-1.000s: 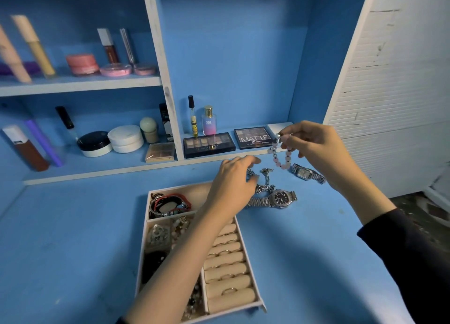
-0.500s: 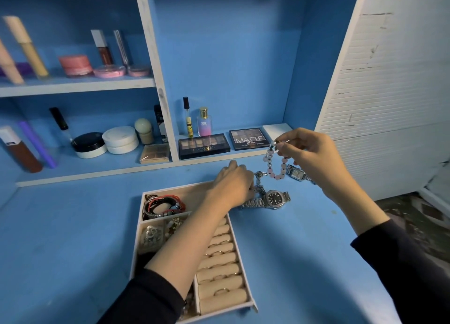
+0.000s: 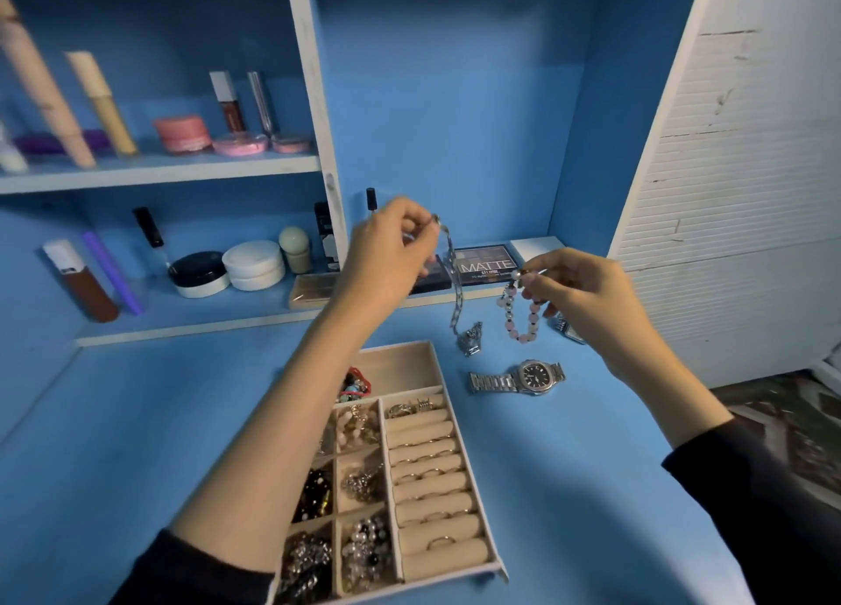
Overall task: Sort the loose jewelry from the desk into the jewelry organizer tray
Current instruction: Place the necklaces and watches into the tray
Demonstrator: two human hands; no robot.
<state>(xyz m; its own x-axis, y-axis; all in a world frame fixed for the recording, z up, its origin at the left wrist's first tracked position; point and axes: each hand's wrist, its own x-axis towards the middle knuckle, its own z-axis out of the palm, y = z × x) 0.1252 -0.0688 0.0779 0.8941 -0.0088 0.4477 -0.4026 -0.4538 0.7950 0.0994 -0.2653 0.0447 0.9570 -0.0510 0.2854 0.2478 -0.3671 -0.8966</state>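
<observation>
Shiny steel watch (image 3: 519, 378) on the matt painted desk (image 3: 569, 491) — tray (image 3: 455, 563) rolls velvety.

I see dark, near-black long sleeves: the left sleeve (image 3: 195, 572) ends by the jewelry organizer tray (image 3: 400, 363)'s near-left corner, the right sleeve (image 3: 751, 491) well to its right.

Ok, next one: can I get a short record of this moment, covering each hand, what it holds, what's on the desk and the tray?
left hand: pinches the top of a silver chain, its pendant hanging low; contact with desk unclear
right hand: pinches a pink bead bracelet, hanging in a loop
on desk: dark-dial watch lying flat; second watch partly behind right hand
tray: rings in rolls, small compartments filled
</observation>
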